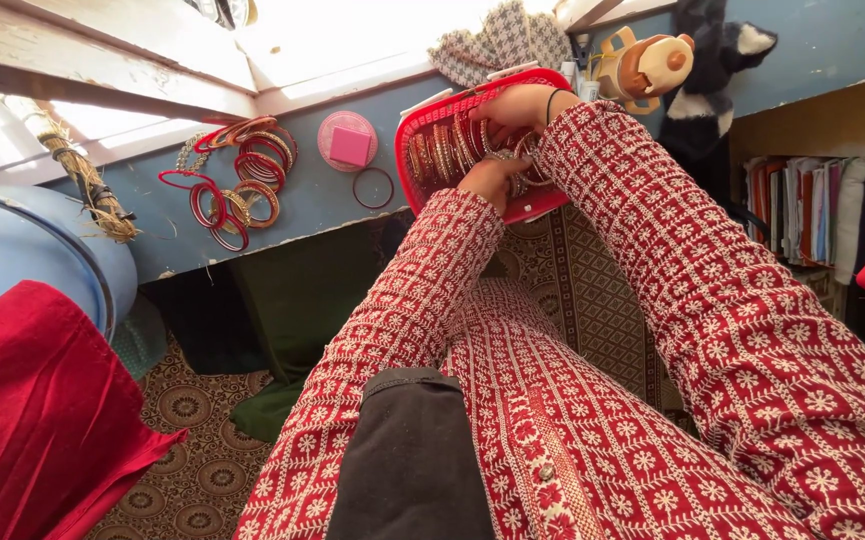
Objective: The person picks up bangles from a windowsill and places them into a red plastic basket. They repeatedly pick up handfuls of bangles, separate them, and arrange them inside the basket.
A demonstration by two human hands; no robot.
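Observation:
A red plastic basket (422, 125) stands on a blue ledge (312, 200), filled with several bangles (444, 150) in red, gold and silver. My left hand (492, 180) is at the basket's near rim, fingers closed around a bunch of bangles. Reaching in from above, my right hand (517, 105) curls its fingers over the bangles inside; a dark band circles its wrist. Both arms wear red sleeves with a white pattern.
Loose red and gold bangles (237, 185) lie on the ledge to the left, beside a round pink box (349, 142) and a single ring (373, 187). A blue drum (42, 250), red cloth (32, 410), toys (652, 65) and stacked fabrics (797, 205) surround me.

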